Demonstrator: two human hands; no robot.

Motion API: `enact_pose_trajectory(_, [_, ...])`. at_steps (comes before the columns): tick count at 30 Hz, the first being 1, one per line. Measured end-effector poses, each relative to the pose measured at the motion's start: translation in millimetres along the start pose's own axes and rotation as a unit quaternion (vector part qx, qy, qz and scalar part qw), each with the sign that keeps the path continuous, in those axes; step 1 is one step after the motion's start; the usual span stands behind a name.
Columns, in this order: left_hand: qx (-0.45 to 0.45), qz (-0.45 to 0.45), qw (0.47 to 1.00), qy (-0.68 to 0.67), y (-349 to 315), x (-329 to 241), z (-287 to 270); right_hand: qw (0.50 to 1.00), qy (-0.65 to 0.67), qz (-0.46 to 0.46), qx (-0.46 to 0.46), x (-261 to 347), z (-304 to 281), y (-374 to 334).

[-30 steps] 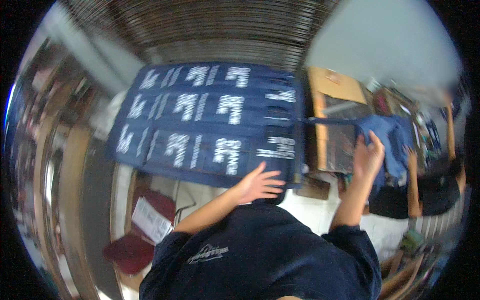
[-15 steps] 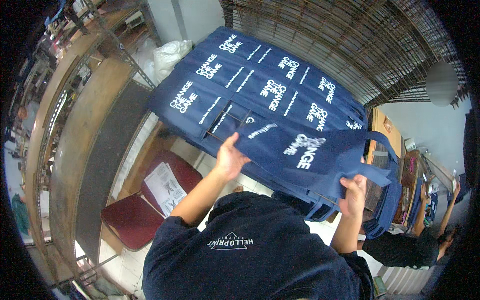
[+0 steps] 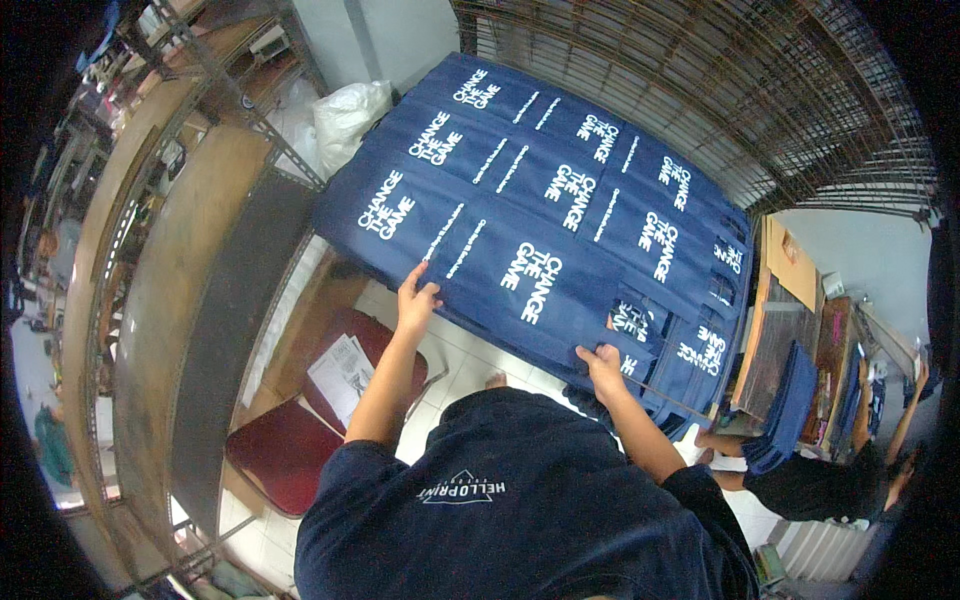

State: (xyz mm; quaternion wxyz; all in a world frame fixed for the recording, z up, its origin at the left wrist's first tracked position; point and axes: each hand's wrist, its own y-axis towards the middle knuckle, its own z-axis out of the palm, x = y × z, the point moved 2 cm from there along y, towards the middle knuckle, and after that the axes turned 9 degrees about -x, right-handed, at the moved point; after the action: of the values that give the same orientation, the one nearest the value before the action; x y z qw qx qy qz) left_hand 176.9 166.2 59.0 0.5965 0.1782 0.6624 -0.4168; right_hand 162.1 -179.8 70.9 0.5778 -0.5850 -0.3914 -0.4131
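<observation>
A navy fabric tote bag [image 3: 490,262] with white print lies flat in the near row on a rack covered with several similar bags. At its near left corner, my left hand [image 3: 413,303] pinches the edge between thumb and fingers. My right hand [image 3: 606,372] grips the near edge of the same bag further right, thumb on top and the other fingers hidden underneath. Beyond it, more printed bags [image 3: 540,150] are spread in rows, overlapping toward the right. Between the bags to the right of my right hand, part of the rack's thin frame [image 3: 665,403] shows.
Maroon chairs [image 3: 280,455] with printed paper sheets [image 3: 342,378] stand at the left, near long wooden shelves [image 3: 205,230]. A white plastic bag [image 3: 350,115] sits at the far left corner. Wire racks [image 3: 700,70] rise behind. Another person [image 3: 815,490] works at the right.
Both hands have lowered the tote bag, which was held up and folded, onto the near row, where it now lies flat. My right hand has moved left, my left hand slightly left.
</observation>
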Motion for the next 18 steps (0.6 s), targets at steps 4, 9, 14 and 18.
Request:
enact_pose_trajectory(4, [-0.009, 0.064, 0.997, 0.039, 6.2, 10.8, -6.9, 0.993, -0.003, 0.111, -0.037, -11.1, 0.5, 0.7])
enact_pose_trajectory(9, [-0.016, 0.072, 0.996, 0.054, 7.2, 10.3, -6.1, 0.991, -0.054, 0.108, -0.061, -25.2, 0.4, 3.8])
enact_pose_trajectory(14, [-0.018, 0.059, 0.995, 0.079, 15.2, 22.0, -12.4, 0.969, 0.103, 0.140, -0.173, -28.0, -7.3, 3.2])
enact_pose_trajectory(18, [-0.011, 0.056, 0.996, 0.064, 11.9, 20.8, -11.2, 0.953, 0.138, 0.179, -0.203, -14.9, -23.0, -5.3])
